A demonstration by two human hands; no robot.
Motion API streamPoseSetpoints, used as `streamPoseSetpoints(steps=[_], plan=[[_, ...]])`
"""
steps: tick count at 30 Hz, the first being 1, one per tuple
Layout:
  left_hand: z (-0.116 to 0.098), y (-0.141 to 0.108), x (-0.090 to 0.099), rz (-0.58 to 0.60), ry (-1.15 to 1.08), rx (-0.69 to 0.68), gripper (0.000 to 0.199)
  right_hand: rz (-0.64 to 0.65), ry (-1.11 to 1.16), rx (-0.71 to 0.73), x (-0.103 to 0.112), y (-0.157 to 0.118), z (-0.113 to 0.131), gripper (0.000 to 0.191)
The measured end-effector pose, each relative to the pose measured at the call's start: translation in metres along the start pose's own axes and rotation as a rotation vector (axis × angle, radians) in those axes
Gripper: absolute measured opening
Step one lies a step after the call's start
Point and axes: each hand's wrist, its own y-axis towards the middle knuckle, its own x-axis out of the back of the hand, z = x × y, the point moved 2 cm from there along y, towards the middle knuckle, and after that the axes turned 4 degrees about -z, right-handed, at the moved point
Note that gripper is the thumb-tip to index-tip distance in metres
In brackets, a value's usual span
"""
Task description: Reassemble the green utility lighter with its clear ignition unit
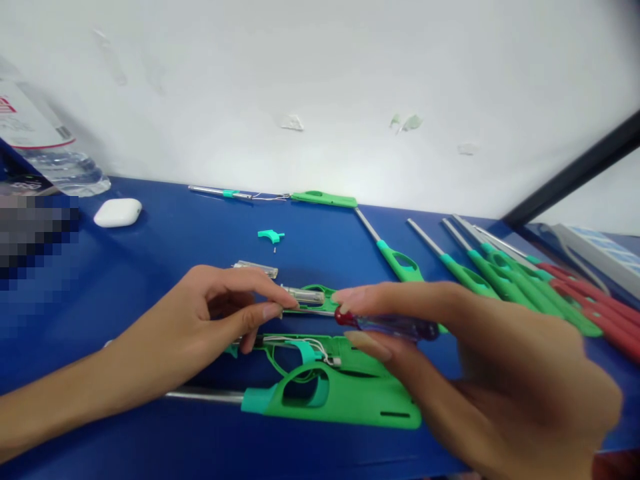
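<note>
Green shell (327,291) of a lighter, lying open at centre of the desk (165,247), between the two hands; clear tank (307,295) seated in it, no cover on. Right hand (505,360), at 4 o'clock, thumb and forefinger clamped on what looks like a small screwdriver (395,325), shaft pointing to 9 o'clock along the shell's near edge. Left hand (200,320), at 8 o'clock, thumb and forefinger close together at the shell's end; cannot tell what, if anything, is pinched there. Progress, judged from the layout: this unit part-way, open and not closed up. Second open shell (357,353) just beside at 6 o'clock, white wires (315,343) and a teal trigger exposed, likewise unclosed. Loose parts at 11 o'clock: spare tank (257,269), teal trigger piece (271,235), a tiny bit (275,250) too small to identify. At 12, against the wall, a metal tube (215,192) with wires running toward a green body (325,198), apparently apart too. Whole by the look of them: near lighter (350,403) at 6 o'clock, green lighters (465,273) from 1 to 3, red handles (600,313) at 3
</note>
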Motion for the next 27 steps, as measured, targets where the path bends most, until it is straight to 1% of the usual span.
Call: streamPoseSetpoints(steps=[2, 6, 10, 14, 19, 23, 27], plan=[[-0.0027, 0.0004, -0.0005, -0.017, -0.011, -0.016, 0.015, -0.001, 0.016, -0.010, 0.0009, 0.0001, 0.0010, 0.004], [-0.0063, 0.0011, -0.0008, -0.028, -0.026, -0.021, 0.013, 0.020, 0.066, -0.055, 0.0016, 0.0000, 0.0019, 0.011], [-0.0070, 0.0025, -0.0004, -0.030, -0.032, -0.037, 0.012, 0.008, 0.049, -0.091, 0.0025, -0.0007, 0.0017, 0.005], [-0.0056, 0.0030, 0.0000, -0.027, -0.027, -0.033, 0.013, 0.001, 0.049, -0.077, 0.0026, -0.0006, 0.0024, 0.007], [-0.0048, 0.0006, 0.0002, -0.022, -0.038, -0.044, 0.012, -0.028, 0.034, -0.078, 0.0005, 0.0001, 0.0015, 0.005], [-0.0057, -0.0021, 0.0008, -0.022, -0.025, -0.041, 0.013, -0.050, 0.053, -0.066, 0.0002, -0.0002, 0.0004, 0.011], [-0.0111, -0.0028, -0.0018, -0.023, -0.027, -0.034, 0.013, -0.036, 0.049, -0.078, 0.0019, -0.0021, 0.0023, 0.018]])
